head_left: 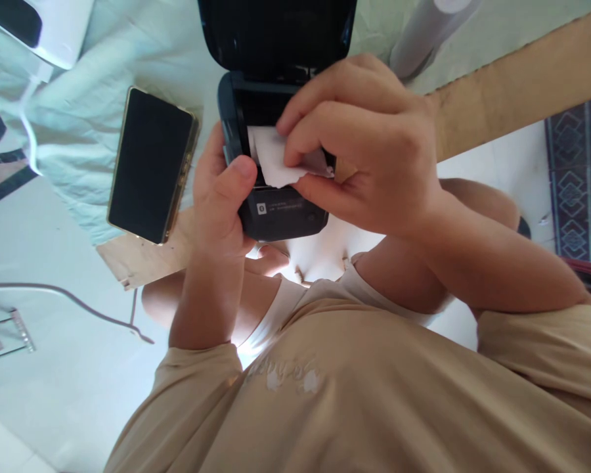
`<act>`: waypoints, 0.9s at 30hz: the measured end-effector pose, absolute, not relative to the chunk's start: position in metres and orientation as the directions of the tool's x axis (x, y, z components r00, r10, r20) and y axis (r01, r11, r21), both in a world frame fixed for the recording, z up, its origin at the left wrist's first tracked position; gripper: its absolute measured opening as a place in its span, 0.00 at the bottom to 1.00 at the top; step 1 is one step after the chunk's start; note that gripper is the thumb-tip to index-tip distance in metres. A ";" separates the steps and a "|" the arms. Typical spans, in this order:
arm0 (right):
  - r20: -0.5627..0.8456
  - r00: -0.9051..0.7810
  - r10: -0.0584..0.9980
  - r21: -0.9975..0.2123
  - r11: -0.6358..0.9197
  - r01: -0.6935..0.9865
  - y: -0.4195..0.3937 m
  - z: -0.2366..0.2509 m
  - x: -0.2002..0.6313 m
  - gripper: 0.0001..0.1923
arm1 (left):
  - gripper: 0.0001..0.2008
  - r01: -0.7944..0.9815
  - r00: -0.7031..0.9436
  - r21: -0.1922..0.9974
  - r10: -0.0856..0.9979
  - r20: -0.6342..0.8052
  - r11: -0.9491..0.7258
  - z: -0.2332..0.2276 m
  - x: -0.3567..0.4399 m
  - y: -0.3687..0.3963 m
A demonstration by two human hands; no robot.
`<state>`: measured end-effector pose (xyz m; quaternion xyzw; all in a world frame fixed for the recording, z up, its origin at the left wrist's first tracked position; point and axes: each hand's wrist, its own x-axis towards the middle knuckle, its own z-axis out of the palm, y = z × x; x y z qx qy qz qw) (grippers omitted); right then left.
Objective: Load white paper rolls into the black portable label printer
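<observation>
A small black portable printer (288, 213) is held near the table's front edge, its black lid (278, 36) swung up and away from me. My left hand (224, 190) is wrapped round its left side, the thumb on the rim. White paper (278, 161) lies across the opening of the printer, with a torn front edge. My right hand (364, 144) has its fingers closed on that paper, pinching its right part. Whether a full roll sits beneath the paper is hidden.
To the left a phone (152, 164) with a dark screen lies on the pale green cloth (108, 59). A white device (54, 33) with a cable (27, 125) is at the top left. A white cylinder (426, 36) stands at the upper right. A wooden board (512, 85) edges the table.
</observation>
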<state>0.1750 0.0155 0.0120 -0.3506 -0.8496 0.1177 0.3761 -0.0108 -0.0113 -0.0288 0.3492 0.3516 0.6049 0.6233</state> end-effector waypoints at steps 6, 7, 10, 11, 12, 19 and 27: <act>0.588 -0.478 0.652 -0.490 0.758 0.431 0.008 0.006 0.175 0.12 | 0.24 -0.473 0.024 0.881 1.000 0.008 0.004 -0.028 -0.017 -0.009; 0.584 -0.484 0.651 -0.490 0.759 0.429 0.007 0.005 0.176 0.11 | 0.23 -0.468 0.028 0.884 1.000 0.003 0.010 -0.026 -0.018 -0.010; 0.594 -0.528 0.606 -0.464 0.795 0.391 0.009 0.005 0.180 0.17 | 0.21 -0.449 0.043 0.893 0.999 -0.003 0.022 -0.020 -0.018 -0.010; 0.587 -0.554 0.590 -0.459 0.806 0.373 0.010 0.006 0.181 0.20 | 0.22 -0.444 0.047 0.896 0.999 0.008 0.014 -0.020 -0.018 -0.010; 0.583 -0.568 0.580 -0.453 0.813 0.365 0.011 0.007 0.183 0.22 | 0.22 -0.442 0.047 0.897 0.999 0.020 0.003 -0.021 -0.018 -0.009; 0.507 -0.536 0.675 -0.477 0.738 0.478 0.013 0.004 0.188 0.25 | 0.36 -0.418 0.036 0.909 0.999 0.021 -0.004 -0.039 -0.024 -0.007; 0.547 -0.470 0.693 -0.526 0.721 0.451 0.015 0.006 0.186 0.31 | 0.45 -0.360 -0.030 0.911 0.979 0.203 -0.200 -0.069 -0.023 0.002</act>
